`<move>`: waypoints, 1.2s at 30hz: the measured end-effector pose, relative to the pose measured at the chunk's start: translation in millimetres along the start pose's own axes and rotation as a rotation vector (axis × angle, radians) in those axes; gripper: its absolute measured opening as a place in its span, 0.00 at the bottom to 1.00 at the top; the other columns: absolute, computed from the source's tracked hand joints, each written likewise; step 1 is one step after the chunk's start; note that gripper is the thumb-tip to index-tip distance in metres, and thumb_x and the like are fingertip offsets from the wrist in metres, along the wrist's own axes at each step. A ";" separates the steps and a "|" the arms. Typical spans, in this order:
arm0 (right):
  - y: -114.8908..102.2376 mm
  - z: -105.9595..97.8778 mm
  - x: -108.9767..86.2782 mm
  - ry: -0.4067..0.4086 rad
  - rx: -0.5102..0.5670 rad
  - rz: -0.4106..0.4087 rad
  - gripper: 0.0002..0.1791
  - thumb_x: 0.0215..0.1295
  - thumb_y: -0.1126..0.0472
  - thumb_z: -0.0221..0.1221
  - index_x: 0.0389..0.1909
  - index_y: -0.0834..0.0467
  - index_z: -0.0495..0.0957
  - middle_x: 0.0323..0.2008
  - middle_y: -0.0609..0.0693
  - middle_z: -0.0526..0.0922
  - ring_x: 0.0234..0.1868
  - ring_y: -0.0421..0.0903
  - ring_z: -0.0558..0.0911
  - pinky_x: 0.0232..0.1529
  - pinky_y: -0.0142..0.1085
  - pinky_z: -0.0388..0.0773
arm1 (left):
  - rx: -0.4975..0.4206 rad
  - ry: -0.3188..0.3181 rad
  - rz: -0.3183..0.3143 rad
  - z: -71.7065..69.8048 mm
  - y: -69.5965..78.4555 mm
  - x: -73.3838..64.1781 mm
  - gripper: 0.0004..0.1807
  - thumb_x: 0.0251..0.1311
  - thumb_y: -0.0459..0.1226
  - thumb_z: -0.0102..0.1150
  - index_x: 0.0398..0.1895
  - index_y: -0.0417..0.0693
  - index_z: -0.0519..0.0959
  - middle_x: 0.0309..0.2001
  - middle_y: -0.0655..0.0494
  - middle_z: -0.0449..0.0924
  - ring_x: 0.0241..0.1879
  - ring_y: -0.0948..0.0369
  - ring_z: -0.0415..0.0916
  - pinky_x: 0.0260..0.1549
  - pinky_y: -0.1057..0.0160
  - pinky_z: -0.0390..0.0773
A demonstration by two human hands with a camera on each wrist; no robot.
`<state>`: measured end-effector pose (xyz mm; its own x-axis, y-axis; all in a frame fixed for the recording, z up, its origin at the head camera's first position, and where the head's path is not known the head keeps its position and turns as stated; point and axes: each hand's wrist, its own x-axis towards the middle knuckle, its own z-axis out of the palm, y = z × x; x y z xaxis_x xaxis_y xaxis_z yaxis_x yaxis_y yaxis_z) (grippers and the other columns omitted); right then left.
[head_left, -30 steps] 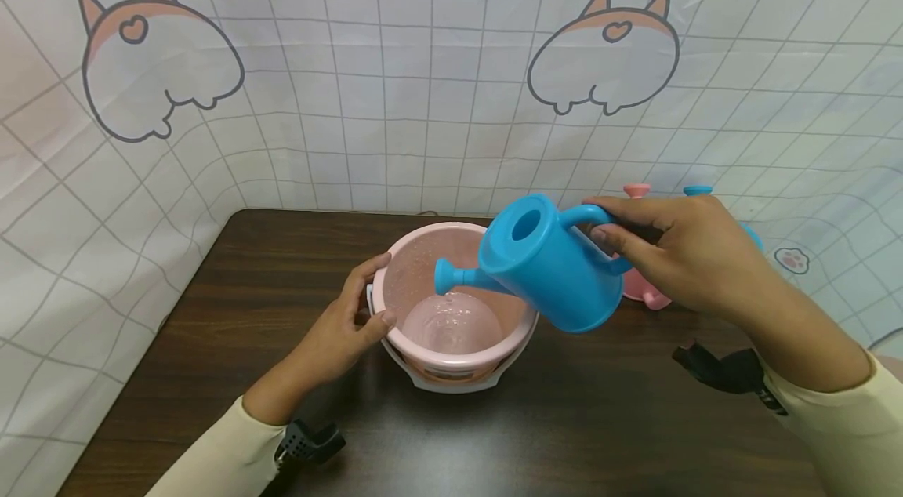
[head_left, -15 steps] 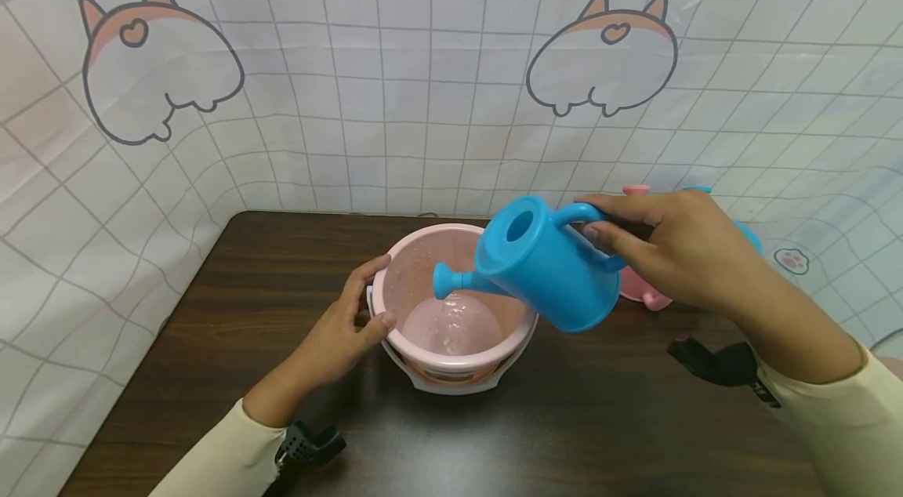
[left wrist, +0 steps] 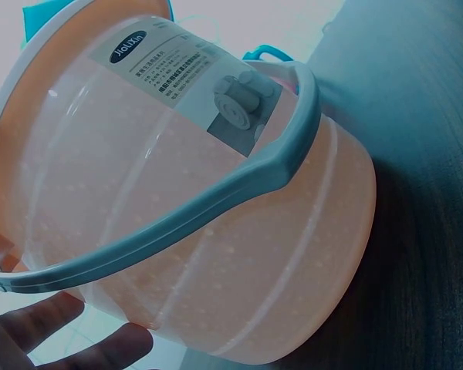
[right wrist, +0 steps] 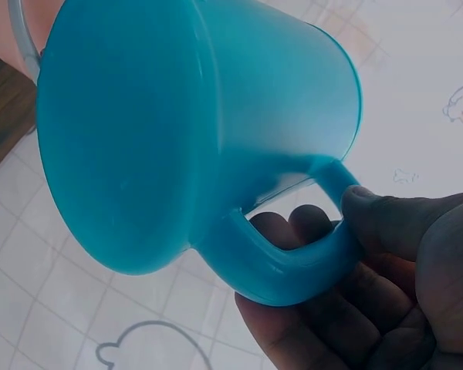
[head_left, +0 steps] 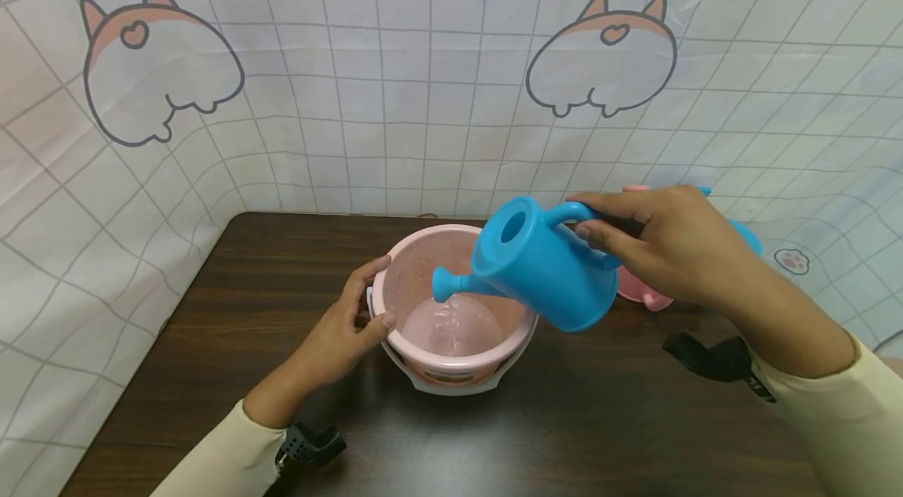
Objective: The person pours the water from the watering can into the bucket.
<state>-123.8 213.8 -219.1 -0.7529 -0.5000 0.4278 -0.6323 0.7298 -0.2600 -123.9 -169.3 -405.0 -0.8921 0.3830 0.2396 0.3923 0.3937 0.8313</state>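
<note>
My right hand (head_left: 666,246) grips the handle of a blue watering can (head_left: 546,266), which is tilted with its spout over the bucket. In the right wrist view, thumb and fingers curl round the can's looped handle (right wrist: 274,274). A thin stream of water falls from the spout into the pink bucket (head_left: 455,362), and the water (head_left: 440,324) at the bottom ripples. My left hand (head_left: 346,324) holds the bucket's rim at its left side, thumb at the edge. In the left wrist view, the bucket's carrying handle (left wrist: 216,202) hangs down against its labelled wall.
Behind my right hand stand a pink watering can (head_left: 638,289) and another blue item (head_left: 748,234), both mostly hidden. The dark wooden table (head_left: 282,270) meets a white gridded cloth backdrop (head_left: 395,144) at the back and sides.
My right hand and the blue watering can have shifted slightly left, with the spout tipping a little lower. Water keeps falling into the bucket. The left hand and bucket hold still.
</note>
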 end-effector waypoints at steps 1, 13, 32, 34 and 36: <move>-0.4 0.0 0.4 -0.001 -0.003 -0.001 0.22 0.66 0.62 0.69 0.60 0.58 0.83 0.41 0.53 0.89 0.23 0.39 0.74 0.20 0.33 0.66 | 0.001 0.001 -0.001 0.1 0.2 0.0 0.40 0.70 0.51 0.55 0.81 0.63 0.50 0.68 0.43 0.67 0.54 0.52 0.77 0.49 0.48 0.78; -1.6 0.6 2.5 -0.017 -0.016 -0.002 0.23 0.66 0.60 0.69 0.61 0.59 0.82 0.39 0.53 0.88 0.26 0.41 0.76 0.21 0.34 0.68 | 0.001 0.001 0.007 0.6 1.1 -0.3 0.40 0.70 0.52 0.56 0.81 0.62 0.50 0.67 0.41 0.68 0.54 0.51 0.77 0.49 0.46 0.77; 1.7 2.5 0.2 0.013 -0.033 -0.005 0.22 0.65 0.62 0.69 0.60 0.58 0.83 0.39 0.53 0.88 0.25 0.42 0.79 0.23 0.35 0.73 | -0.008 0.003 0.013 0.6 -2.0 -0.3 0.40 0.70 0.53 0.55 0.81 0.62 0.50 0.67 0.42 0.68 0.55 0.51 0.77 0.50 0.45 0.77; 2.3 2.7 -0.3 0.010 -0.027 0.007 0.22 0.65 0.62 0.69 0.61 0.58 0.83 0.38 0.52 0.88 0.25 0.42 0.79 0.22 0.35 0.72 | -0.010 0.004 0.016 0.6 -2.3 -0.1 0.40 0.70 0.53 0.55 0.81 0.62 0.50 0.67 0.42 0.68 0.55 0.51 0.77 0.50 0.45 0.77; 2.9 2.9 -0.6 0.007 -0.024 0.013 0.23 0.65 0.62 0.69 0.61 0.59 0.83 0.38 0.53 0.88 0.25 0.42 0.79 0.22 0.34 0.71 | -0.009 0.005 0.016 0.6 -2.6 0.0 0.40 0.70 0.54 0.55 0.81 0.62 0.50 0.67 0.42 0.68 0.55 0.51 0.77 0.50 0.45 0.77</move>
<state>-125.7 214.9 -222.7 -0.7596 -0.4872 0.4308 -0.6180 0.7471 -0.2447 -124.8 -169.8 -407.5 -0.8868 0.3852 0.2552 0.4044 0.3798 0.8320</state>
